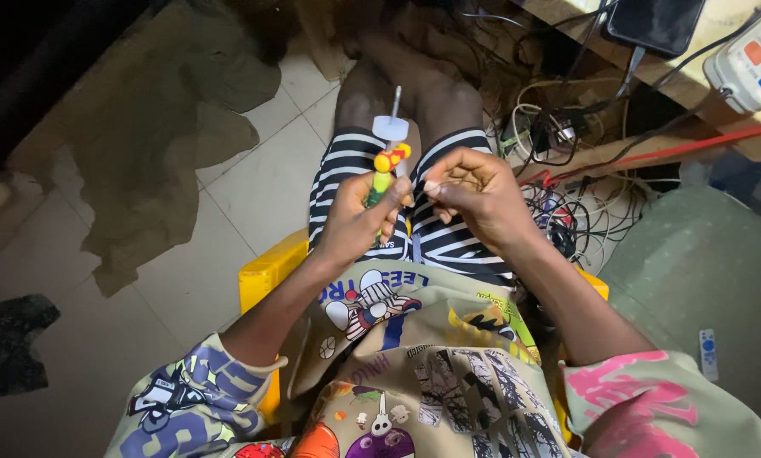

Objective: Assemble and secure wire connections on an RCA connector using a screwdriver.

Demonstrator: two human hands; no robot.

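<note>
My left hand [357, 219] grips a small toy-like stick [386, 165] with a green shaft, a yellow and red knob and a white cap with a thin pin on top. It is held upright over my lap. Beside it, my right hand [472, 191] has its fingers curled, the fingertips pinched close to the stick's side. Whether they touch the stick is unclear. I sit on a yellow plastic stool [262, 276] in black and white striped shorts [445, 242].
A crumpled olive cloth [156, 157] lies on the tiled floor at left. Tangled cables [567, 212] and a power strip [749, 55] sit at upper right by a wooden edge. A green cushion [703, 254] carries a small white remote [708, 354].
</note>
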